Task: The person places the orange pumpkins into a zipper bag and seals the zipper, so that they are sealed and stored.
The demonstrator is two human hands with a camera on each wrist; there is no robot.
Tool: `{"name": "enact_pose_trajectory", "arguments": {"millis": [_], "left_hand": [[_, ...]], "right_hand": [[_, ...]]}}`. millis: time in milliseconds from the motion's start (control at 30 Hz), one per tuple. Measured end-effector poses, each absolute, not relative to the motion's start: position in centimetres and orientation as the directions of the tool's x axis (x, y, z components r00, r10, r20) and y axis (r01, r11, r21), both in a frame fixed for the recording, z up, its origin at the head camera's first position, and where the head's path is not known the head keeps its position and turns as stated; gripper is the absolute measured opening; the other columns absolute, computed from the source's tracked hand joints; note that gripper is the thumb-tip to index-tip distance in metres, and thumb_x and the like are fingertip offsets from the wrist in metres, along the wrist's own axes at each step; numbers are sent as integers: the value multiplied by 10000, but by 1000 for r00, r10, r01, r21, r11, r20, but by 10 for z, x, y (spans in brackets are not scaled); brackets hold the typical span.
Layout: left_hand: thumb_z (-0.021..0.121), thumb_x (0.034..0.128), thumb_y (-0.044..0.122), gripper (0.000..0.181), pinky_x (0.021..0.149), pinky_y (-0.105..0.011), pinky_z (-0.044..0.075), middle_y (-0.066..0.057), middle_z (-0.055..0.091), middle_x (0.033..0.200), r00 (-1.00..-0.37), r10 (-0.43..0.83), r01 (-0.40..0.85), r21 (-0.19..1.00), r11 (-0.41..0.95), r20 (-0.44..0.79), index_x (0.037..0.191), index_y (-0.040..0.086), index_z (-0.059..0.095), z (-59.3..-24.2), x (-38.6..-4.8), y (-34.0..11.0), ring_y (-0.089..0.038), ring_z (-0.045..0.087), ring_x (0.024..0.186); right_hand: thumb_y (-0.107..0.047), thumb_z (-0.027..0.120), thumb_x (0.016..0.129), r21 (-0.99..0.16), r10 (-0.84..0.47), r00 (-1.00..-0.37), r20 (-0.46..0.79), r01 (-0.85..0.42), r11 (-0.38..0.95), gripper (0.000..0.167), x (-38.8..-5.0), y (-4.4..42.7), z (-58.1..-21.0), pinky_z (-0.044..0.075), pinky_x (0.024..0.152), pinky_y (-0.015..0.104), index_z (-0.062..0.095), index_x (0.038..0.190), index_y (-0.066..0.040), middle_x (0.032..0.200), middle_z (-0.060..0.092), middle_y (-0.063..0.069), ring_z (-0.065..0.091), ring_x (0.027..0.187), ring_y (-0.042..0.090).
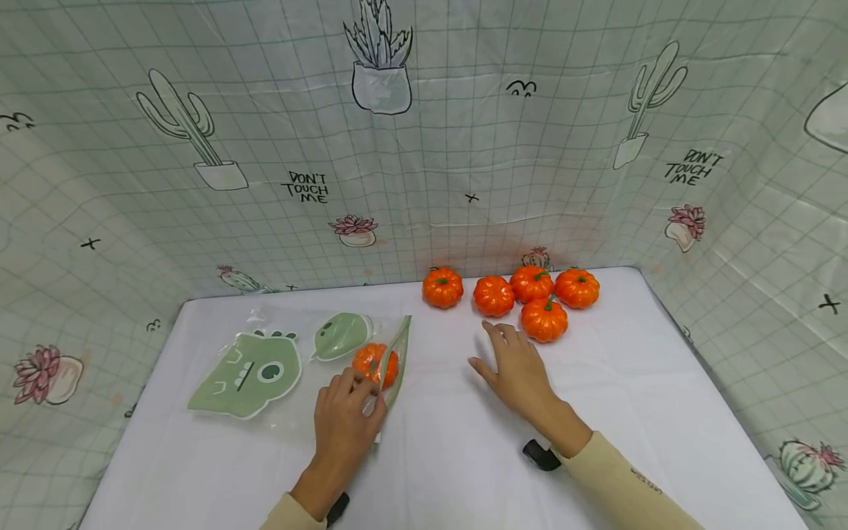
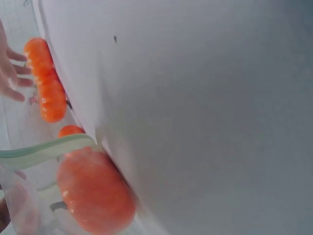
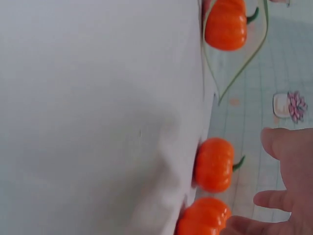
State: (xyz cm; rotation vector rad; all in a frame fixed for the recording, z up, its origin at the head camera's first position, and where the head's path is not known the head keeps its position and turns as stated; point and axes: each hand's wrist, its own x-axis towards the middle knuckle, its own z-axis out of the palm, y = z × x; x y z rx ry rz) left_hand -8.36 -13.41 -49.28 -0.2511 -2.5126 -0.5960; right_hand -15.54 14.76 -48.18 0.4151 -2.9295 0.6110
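Observation:
A clear plastic bag (image 1: 288,423) with a green monster print lies on the left of the table. Its green-edged mouth stands apart, facing right. Inside, near that mouth, sits a small orange pumpkin (image 1: 366,358), also seen through the plastic in the left wrist view as a pumpkin (image 2: 95,193). My left hand (image 1: 346,416) pinches the near edge of the bag's mouth. Above the table my right hand (image 1: 520,372) hovers with fingers spread and holds nothing. Closest to its fingertips are a front pumpkin (image 1: 544,321) and another pumpkin (image 1: 493,297).
Toward the back edge of the white table (image 1: 450,456) stand more pumpkins: one pumpkin (image 1: 442,287) apart on the left, one pumpkin (image 1: 530,283) behind the front one, and one pumpkin (image 1: 577,288) at the right. A grid-patterned curtain (image 1: 430,162) rises behind and at both sides.

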Motion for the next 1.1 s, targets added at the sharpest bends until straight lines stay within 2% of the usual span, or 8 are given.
{"name": "enact_pose_trajectory", "arguments": {"millis": [300,533,667,767,967,1100], "left_hand": [[845,739,13,146,702,-389,464,-27,582,904,-850,50,288,382,878,525,815,103,758,-491,-82,-136,-221,573,803],[779,789,48,68,699,-396,466,-30,581,909,-848,60,300,385,873,527,819,104,754,-492,-82,-138,-234,585,807],[795,790,49,75,702,-399,470,-30,580,908,-851,61,295,379,877,522,821,105,758,-492,-82,-138,-234,586,808],[840,755,36,126,702,-390,471,-23,578,900,-850,55,287,373,882,523,814,110,757,-492,-81,-137,-226,585,808],[853,749,37,136,703,-385,470,-24,583,904,-848,50,281,368,886,528,815,108,758,-492,-81,-137,-231,591,813],[843,747,30,133,706,-386,472,-25,587,909,-852,47,275,371,887,521,821,107,764,-491,-81,-138,-231,591,813]], "right_hand": [[-275,794,952,-412,-145,-956,255,-244,878,661,-160,185,-480,479,1039,622,528,1456,61,1364,569,292,579,1221,478],[-202,798,938,-446,-50,-951,305,-189,875,612,-160,206,-483,499,938,612,529,1400,95,1322,521,314,557,1128,492],[-180,804,927,-451,2,-944,330,-155,879,636,-162,215,-484,493,927,638,508,1420,91,1334,500,338,540,1135,515],[-172,809,919,-448,24,-938,345,-142,883,680,-165,220,-485,490,912,655,480,1452,93,1339,484,355,528,1133,530],[-193,830,904,-437,26,-939,343,-135,889,731,-173,228,-490,487,876,663,465,1460,111,1337,469,380,526,1094,547],[-219,839,898,-432,22,-946,323,-127,893,776,-177,230,-492,474,908,685,448,1476,120,1381,461,398,517,1135,571]]}}
